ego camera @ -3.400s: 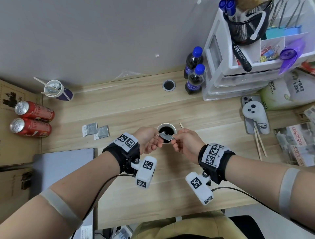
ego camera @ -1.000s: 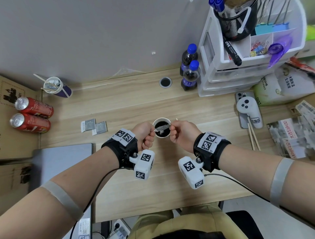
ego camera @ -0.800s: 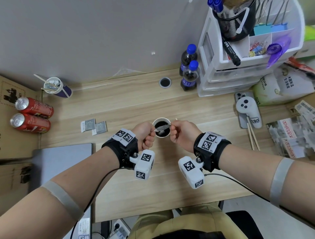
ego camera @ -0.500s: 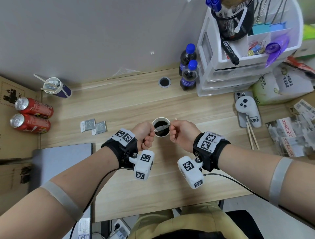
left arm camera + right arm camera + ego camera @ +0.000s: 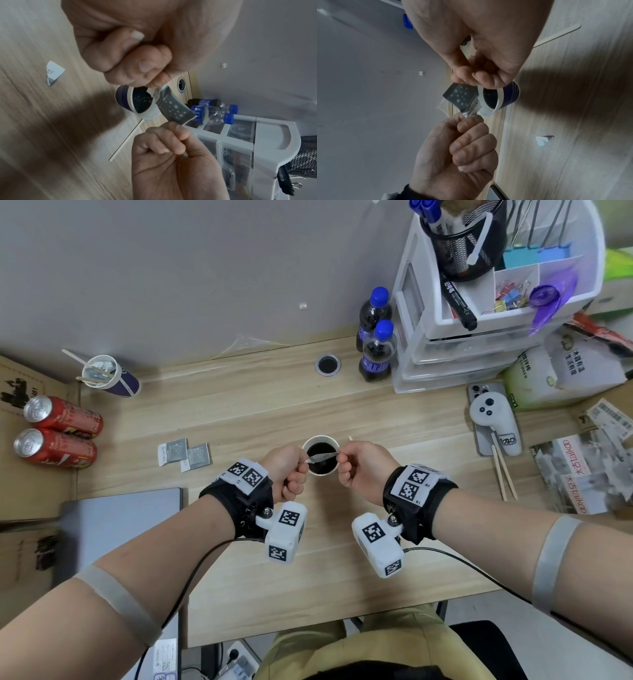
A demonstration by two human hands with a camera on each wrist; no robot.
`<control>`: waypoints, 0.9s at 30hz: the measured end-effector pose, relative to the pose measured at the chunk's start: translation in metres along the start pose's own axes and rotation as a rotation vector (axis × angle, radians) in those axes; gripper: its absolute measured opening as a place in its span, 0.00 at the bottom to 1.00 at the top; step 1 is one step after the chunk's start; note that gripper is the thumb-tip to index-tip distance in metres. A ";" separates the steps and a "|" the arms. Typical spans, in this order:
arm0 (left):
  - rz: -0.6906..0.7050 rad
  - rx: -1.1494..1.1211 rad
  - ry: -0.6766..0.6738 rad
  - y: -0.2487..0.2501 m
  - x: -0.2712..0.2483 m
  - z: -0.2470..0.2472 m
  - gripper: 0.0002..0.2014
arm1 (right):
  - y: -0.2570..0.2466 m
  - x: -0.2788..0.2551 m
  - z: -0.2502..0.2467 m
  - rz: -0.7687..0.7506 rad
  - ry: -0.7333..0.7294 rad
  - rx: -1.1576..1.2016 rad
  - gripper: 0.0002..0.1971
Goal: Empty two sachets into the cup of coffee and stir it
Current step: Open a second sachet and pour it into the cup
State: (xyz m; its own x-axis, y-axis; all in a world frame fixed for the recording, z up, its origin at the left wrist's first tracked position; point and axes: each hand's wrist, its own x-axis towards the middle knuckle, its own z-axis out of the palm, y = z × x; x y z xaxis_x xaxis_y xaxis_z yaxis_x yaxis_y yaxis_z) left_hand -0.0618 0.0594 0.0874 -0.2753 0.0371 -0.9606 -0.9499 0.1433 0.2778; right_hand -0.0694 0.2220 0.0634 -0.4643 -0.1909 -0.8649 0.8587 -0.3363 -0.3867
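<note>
A white-rimmed blue paper cup (image 5: 309,444) of dark coffee stands mid-desk. Just above its mouth, a dark grey star-printed sachet (image 5: 322,457) is stretched between my two hands. My left hand (image 5: 301,465) pinches its left end and my right hand (image 5: 342,455) pinches its right end. In the left wrist view, the sachet (image 5: 173,108) bows over the cup (image 5: 123,98). In the right wrist view, the sachet (image 5: 460,96) hangs beside the cup's rim (image 5: 499,100). Two more sachets (image 5: 185,453) lie flat to the left. A wooden stirrer (image 5: 126,139) lies right of the cup.
A torn sachet corner (image 5: 53,71) lies on the desk near the cup. Two red cans (image 5: 58,436) and a cup of used sticks (image 5: 109,376) sit at the left. Two bottles (image 5: 376,350), a white drawer unit (image 5: 479,313), a controller (image 5: 495,419) and chopsticks (image 5: 503,470) stand at the right. A laptop (image 5: 116,529) lies front left.
Since 3.4 s ago the sachet has turned from flat to more edge-on over the cup. Over the last second, hands and sachet have barely moved.
</note>
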 end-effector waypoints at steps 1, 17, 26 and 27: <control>0.005 -0.001 -0.003 0.000 0.001 0.000 0.15 | -0.001 0.000 0.001 -0.002 0.011 0.003 0.09; 0.028 0.001 -0.002 0.008 0.004 -0.004 0.16 | -0.008 0.000 0.008 -0.046 0.088 -0.101 0.09; 0.017 0.000 -0.019 0.009 0.006 -0.004 0.17 | -0.005 -0.002 0.004 -0.045 0.100 -0.091 0.07; 0.015 -0.001 -0.021 0.009 0.007 -0.005 0.17 | -0.006 -0.001 0.004 -0.045 0.104 -0.084 0.07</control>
State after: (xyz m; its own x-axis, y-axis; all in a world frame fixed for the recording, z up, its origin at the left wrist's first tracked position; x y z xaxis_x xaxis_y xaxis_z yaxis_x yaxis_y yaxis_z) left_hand -0.0733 0.0563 0.0834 -0.2865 0.0599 -0.9562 -0.9458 0.1414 0.2922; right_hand -0.0745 0.2201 0.0680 -0.4813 -0.0791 -0.8730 0.8547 -0.2635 -0.4473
